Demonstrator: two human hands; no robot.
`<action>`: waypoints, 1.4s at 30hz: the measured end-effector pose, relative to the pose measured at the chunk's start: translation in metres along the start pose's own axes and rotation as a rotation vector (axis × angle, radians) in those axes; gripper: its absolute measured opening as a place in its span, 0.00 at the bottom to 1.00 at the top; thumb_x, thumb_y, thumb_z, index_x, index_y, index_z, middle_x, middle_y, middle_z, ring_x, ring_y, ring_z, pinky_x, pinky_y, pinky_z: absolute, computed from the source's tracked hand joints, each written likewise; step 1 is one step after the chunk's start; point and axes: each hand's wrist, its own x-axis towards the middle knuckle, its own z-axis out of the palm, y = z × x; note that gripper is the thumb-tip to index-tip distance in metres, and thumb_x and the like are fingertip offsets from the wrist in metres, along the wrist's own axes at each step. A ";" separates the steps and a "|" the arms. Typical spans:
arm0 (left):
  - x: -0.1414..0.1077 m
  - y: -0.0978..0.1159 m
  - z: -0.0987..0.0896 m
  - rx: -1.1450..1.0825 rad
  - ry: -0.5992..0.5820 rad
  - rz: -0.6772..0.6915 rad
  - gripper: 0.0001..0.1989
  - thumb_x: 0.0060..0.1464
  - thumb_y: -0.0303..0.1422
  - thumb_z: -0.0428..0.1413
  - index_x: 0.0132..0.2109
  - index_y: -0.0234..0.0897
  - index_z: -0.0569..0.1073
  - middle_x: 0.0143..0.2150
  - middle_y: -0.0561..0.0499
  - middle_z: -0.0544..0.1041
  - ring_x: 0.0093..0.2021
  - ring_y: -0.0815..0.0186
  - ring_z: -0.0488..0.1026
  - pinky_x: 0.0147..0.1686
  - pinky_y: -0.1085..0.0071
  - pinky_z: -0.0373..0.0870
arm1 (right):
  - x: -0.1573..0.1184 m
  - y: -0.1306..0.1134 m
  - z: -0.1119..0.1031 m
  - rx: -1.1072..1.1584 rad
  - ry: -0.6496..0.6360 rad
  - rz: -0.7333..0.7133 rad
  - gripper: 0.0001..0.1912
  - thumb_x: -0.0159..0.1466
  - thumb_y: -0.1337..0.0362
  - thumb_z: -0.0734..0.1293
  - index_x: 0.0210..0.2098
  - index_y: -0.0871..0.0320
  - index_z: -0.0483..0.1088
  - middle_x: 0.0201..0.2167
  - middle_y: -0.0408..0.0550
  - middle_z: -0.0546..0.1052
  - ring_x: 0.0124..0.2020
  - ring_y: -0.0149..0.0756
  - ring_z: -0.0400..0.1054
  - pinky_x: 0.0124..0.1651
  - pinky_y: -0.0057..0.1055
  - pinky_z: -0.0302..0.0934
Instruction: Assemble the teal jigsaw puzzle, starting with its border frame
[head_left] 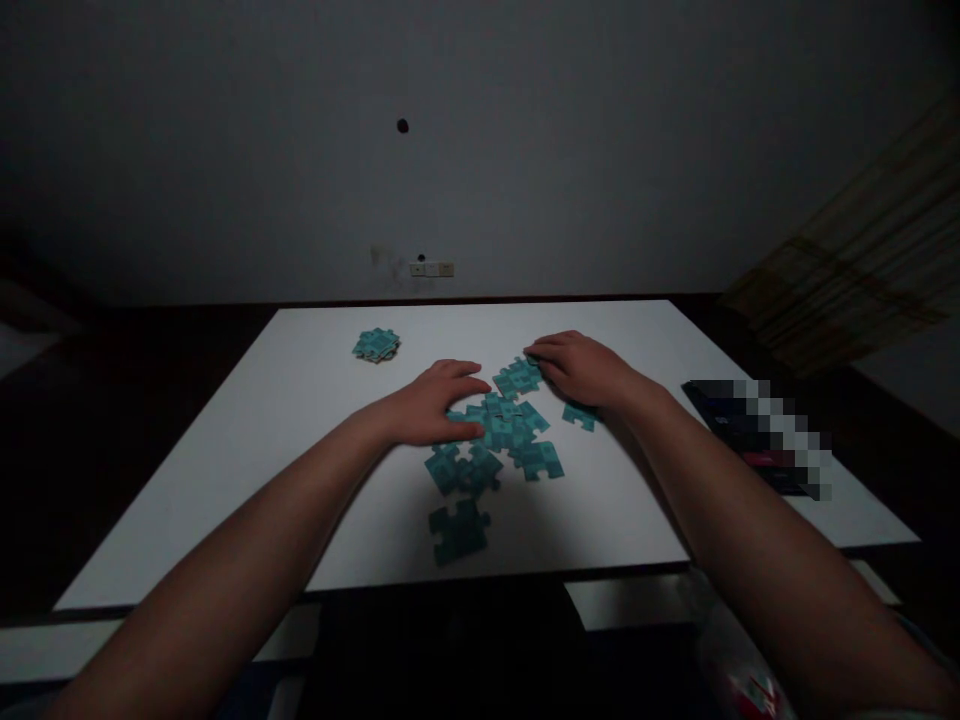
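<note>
- Landmark: white tabletop (315, 400); all places below are given relative to it.
- Main heap of teal jigsaw puzzle pieces (499, 430): loose and overlapping, near the tabletop's centre, toward its near edge.
- Left hand (439, 405): palm down, fingers lightly spread, resting on the heap's left side; no pinch seen.
- Right hand (577, 368): palm down, fingers close together, fingertips on pieces at the heap's upper right; appears to press rather than pinch.
- Single jigsaw piece (579, 416): just below the right hand.
- Single jigsaw piece (459, 530): apart from the heap, toward the tabletop's near edge.
- Compact stack of jigsaw pieces (376, 344): far left; its tidy squaring suggests deliberate setting aside.
- Pixelated dark flat item (750, 435): right side, obscured.
- Crumpled plastic bag (739, 665): below the tabletop's near right edge; contents cannot be told.
</note>
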 end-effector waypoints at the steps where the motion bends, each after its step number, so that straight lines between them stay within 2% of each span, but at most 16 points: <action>1: 0.000 -0.001 -0.001 -0.005 0.010 0.002 0.33 0.63 0.53 0.71 0.70 0.47 0.82 0.81 0.37 0.71 0.80 0.36 0.67 0.78 0.35 0.64 | 0.000 0.000 0.001 0.008 0.000 0.001 0.24 0.78 0.59 0.63 0.68 0.50 0.82 0.68 0.57 0.84 0.70 0.63 0.74 0.75 0.59 0.65; 6: -0.001 -0.006 -0.003 -0.016 0.069 -0.015 0.23 0.68 0.46 0.66 0.65 0.46 0.85 0.76 0.39 0.77 0.77 0.41 0.71 0.76 0.39 0.68 | -0.003 -0.006 0.004 0.140 0.008 -0.028 0.28 0.74 0.55 0.70 0.72 0.49 0.79 0.71 0.58 0.82 0.72 0.65 0.72 0.76 0.63 0.64; 10: -0.001 -0.006 -0.004 -0.004 0.126 -0.028 0.18 0.71 0.42 0.60 0.60 0.42 0.86 0.72 0.39 0.80 0.74 0.44 0.73 0.76 0.42 0.69 | -0.003 -0.013 0.005 0.205 -0.031 -0.088 0.31 0.69 0.56 0.75 0.70 0.47 0.80 0.67 0.57 0.83 0.70 0.64 0.74 0.73 0.61 0.67; 13: 0.001 -0.001 -0.002 -0.029 0.116 0.007 0.22 0.74 0.49 0.58 0.64 0.43 0.84 0.70 0.39 0.81 0.74 0.44 0.74 0.77 0.42 0.69 | -0.002 -0.016 0.005 0.205 -0.045 -0.110 0.26 0.70 0.55 0.75 0.66 0.45 0.81 0.64 0.56 0.85 0.68 0.63 0.74 0.73 0.61 0.66; 16: 0.003 0.009 0.004 -0.039 0.088 0.033 0.32 0.74 0.60 0.56 0.72 0.46 0.79 0.75 0.39 0.77 0.76 0.43 0.71 0.78 0.41 0.67 | 0.000 -0.016 0.003 0.186 -0.037 -0.099 0.20 0.70 0.53 0.75 0.60 0.46 0.83 0.60 0.56 0.85 0.65 0.62 0.75 0.72 0.59 0.67; 19: 0.006 0.018 0.012 0.013 0.047 0.028 0.37 0.72 0.63 0.58 0.75 0.46 0.77 0.79 0.37 0.73 0.78 0.39 0.68 0.78 0.37 0.66 | 0.001 -0.017 -0.001 0.214 -0.020 -0.078 0.14 0.72 0.53 0.74 0.53 0.48 0.84 0.56 0.57 0.86 0.62 0.60 0.76 0.68 0.56 0.69; 22: 0.007 0.022 0.015 0.037 0.023 0.023 0.32 0.72 0.57 0.61 0.71 0.44 0.79 0.78 0.35 0.73 0.78 0.37 0.67 0.77 0.36 0.66 | 0.002 -0.015 -0.004 0.297 0.005 0.015 0.13 0.76 0.51 0.70 0.48 0.51 0.83 0.52 0.56 0.87 0.54 0.55 0.80 0.61 0.51 0.72; 25: 0.007 0.020 0.015 0.020 0.041 0.037 0.24 0.72 0.50 0.62 0.66 0.45 0.83 0.76 0.36 0.76 0.76 0.39 0.70 0.75 0.36 0.69 | 0.000 -0.007 -0.008 0.378 0.085 0.157 0.21 0.79 0.43 0.65 0.43 0.52 0.80 0.42 0.54 0.86 0.44 0.51 0.79 0.49 0.45 0.73; 28: 0.007 0.017 0.016 0.011 0.085 0.074 0.19 0.73 0.46 0.61 0.62 0.45 0.84 0.73 0.37 0.79 0.74 0.42 0.73 0.73 0.38 0.71 | -0.002 0.006 -0.013 0.316 0.209 0.274 0.24 0.79 0.40 0.64 0.44 0.52 0.80 0.39 0.53 0.86 0.40 0.50 0.77 0.44 0.42 0.69; 31: 0.008 0.017 0.017 0.015 0.128 0.088 0.17 0.76 0.41 0.56 0.60 0.43 0.86 0.68 0.38 0.82 0.71 0.46 0.76 0.71 0.44 0.75 | -0.004 0.021 -0.017 0.080 0.285 0.403 0.21 0.79 0.47 0.65 0.56 0.53 0.82 0.48 0.57 0.88 0.47 0.55 0.80 0.48 0.44 0.69; 34: 0.009 0.016 0.014 0.019 0.199 0.035 0.17 0.77 0.39 0.55 0.60 0.44 0.86 0.65 0.41 0.86 0.67 0.49 0.79 0.68 0.47 0.78 | -0.007 0.034 -0.020 -0.112 0.255 0.522 0.23 0.79 0.56 0.63 0.66 0.55 0.79 0.58 0.63 0.87 0.56 0.62 0.81 0.52 0.47 0.70; 38: 0.008 0.008 0.004 0.079 0.312 -0.107 0.17 0.76 0.38 0.55 0.61 0.44 0.86 0.64 0.42 0.87 0.65 0.49 0.81 0.65 0.49 0.79 | -0.010 0.049 -0.020 -0.180 0.199 0.633 0.25 0.79 0.60 0.60 0.70 0.57 0.78 0.62 0.67 0.86 0.61 0.65 0.80 0.55 0.51 0.71; 42: 0.006 -0.008 -0.004 0.143 0.341 -0.241 0.18 0.72 0.39 0.56 0.57 0.44 0.88 0.61 0.43 0.88 0.59 0.48 0.83 0.61 0.50 0.80 | -0.012 0.059 -0.017 -0.228 0.167 0.746 0.24 0.79 0.57 0.63 0.69 0.55 0.79 0.61 0.66 0.86 0.63 0.66 0.79 0.58 0.54 0.73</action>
